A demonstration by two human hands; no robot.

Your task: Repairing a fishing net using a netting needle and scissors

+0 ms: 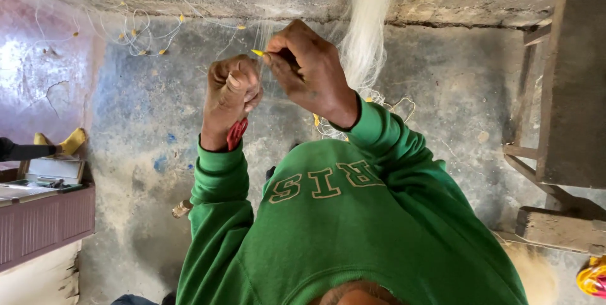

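The white fishing net [369,33] is hung before the concrete wall [454,90], its strands gathered at both hands. A yellow netting needle [257,53] is pinched by the right hand [309,71]. The left hand [232,93] is clenched around net threads and a red tool [237,133].

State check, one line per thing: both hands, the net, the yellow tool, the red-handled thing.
left hand: closed in a fist, pinching net strands, red handle tucked in the palm
right hand: closed on the yellow needle
yellow needle: tip pokes out of the fingers, into the mesh
fishing net: hanging, bunched, pulled taut at the hands
red-handled tool: mostly hidden, blades not visible
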